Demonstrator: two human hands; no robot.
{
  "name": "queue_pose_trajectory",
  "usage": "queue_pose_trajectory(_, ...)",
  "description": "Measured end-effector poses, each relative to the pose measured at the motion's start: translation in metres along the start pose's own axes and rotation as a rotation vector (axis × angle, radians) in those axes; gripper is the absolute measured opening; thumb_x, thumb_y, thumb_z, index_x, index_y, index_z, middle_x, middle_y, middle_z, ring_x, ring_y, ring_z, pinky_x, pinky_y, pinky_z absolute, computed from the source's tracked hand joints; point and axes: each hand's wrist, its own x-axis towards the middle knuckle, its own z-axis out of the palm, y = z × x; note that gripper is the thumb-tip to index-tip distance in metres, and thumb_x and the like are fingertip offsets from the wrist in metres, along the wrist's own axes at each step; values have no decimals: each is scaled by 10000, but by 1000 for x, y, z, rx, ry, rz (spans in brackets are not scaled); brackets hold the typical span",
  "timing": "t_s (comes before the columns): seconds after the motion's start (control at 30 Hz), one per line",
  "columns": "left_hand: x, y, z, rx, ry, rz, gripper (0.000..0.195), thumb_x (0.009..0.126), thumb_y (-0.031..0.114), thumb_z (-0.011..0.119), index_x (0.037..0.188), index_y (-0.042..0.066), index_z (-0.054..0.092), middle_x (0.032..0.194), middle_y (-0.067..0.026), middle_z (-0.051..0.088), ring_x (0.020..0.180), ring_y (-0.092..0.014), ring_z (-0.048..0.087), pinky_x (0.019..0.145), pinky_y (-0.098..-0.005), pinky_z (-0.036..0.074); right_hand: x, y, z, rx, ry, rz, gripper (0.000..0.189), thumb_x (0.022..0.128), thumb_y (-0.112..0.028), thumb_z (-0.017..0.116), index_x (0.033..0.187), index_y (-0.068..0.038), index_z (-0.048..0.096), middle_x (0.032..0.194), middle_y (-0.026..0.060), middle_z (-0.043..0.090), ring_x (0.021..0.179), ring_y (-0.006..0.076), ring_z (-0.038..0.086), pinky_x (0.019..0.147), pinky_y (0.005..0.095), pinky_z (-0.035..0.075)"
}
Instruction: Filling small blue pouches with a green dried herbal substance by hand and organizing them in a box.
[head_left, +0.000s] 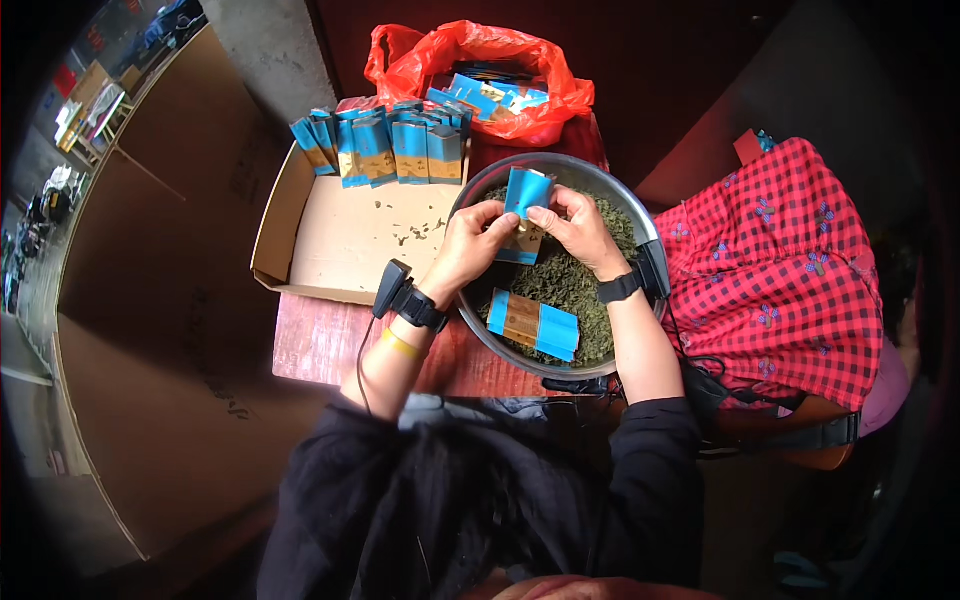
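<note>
Between them, my left hand (476, 238) and my right hand (581, 229) hold a blue and brown paper packet (529, 193) by its two sides, thumbs on its front. The packet is above a round metal basin (480, 349) filled with dried, dark green leaves (555, 281) that look like tea. On the leaves, nearer to me, a flat blue and brown packet (522, 324) lies beneath or beside another blue one. To the left, a shallow cardboard box (345, 232) holds rows of upright packets (409, 146) at its far end, with loose leaf bits on its floor.
Behind the basin, a red plastic bag (559, 97) contains more flat packets (480, 94). All this stands on a red wooden table (322, 337). A tall cardboard panel (172, 300) rises at left. At right, red checked cloth (780, 262) lies over a chair.
</note>
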Motion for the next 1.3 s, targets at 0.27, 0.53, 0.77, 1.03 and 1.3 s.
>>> queue_pose_trajectory(0.27,6,12,-11,16,267,105,258,892,200,670,1016,-25,661,764,-39,668,680,-87,602,609,-241,487,-1,4,2,237,66,25,304,961,-258,584,1132,-9,617,899,37,669,777,78,596,708,234,499)
queue_pose_trajectory(0.53,70,-14,-119,352,414,-24,196,868,167,640,867,-28,655,721,-103,685,639,-129,651,578,-289,500,3,24,0,178,27,104,258,947,-140,573,1155,13,580,922,62,664,765,95,606,710,241,514)
queue_pose_trajectory(0.77,91,-47,-113,392,310,-205,192,838,165,617,820,-19,667,639,-96,656,543,-147,633,517,-287,516,1,30,-1,195,8,138,298,937,-205,596,1164,-11,596,952,63,670,764,86,598,728,232,495)
queue_pose_trajectory(1.03,84,-59,-113,649,368,-127,274,832,279,654,893,15,691,839,-173,701,807,-307,690,746,-381,534,1,30,0,177,-3,165,293,937,-197,592,1157,-3,595,949,71,669,763,88,599,731,234,494)
queue_pose_trajectory(1.3,72,-28,-100,828,431,84,250,844,305,673,868,56,664,805,-137,700,774,-313,688,690,-391,535,8,38,-7,44,118,100,224,951,-121,525,1112,11,606,836,79,684,714,110,638,658,238,523)
